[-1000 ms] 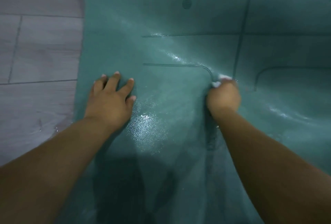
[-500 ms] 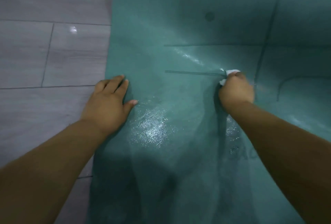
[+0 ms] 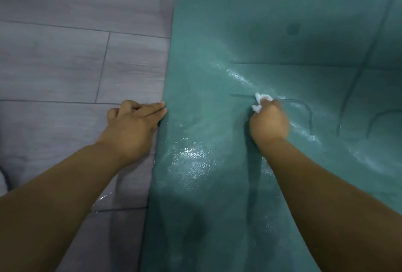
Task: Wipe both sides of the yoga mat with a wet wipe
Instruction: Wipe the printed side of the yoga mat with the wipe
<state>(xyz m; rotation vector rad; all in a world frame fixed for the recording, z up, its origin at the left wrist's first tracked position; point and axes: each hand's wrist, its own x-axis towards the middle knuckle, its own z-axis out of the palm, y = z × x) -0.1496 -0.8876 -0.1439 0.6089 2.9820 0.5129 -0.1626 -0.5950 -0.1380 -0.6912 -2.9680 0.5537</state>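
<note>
Gripping: your right hand (image 3: 269, 122) was curled round a bunched white wet wipe (image 3: 260, 102), pressing it onto the teal yoga mat (image 3: 217, 38); only two white tufts showed past your knuckles, the rest hidden inside the fist.
Resting: your left hand (image 3: 132, 123) lay at the mat's left edge, palm down on the grey plank floor (image 3: 65, 58), with straight fingertips touching the edge; you held nothing in it, though two fingers looked tucked and were hard to read.
Mat position: it lay flat on the floor, filling the right of the view; its near end and right side were cut off by the frame.
Mat surface: wet sheen glinted between your hands and beyond the wipe; dark printed lines ran past the wipe, blurred.
Floor beside mat: a small wet patch glistened near your left forearm.
Unclear: a dark curved shape at the far left edge of the view was too cropped to identify.
</note>
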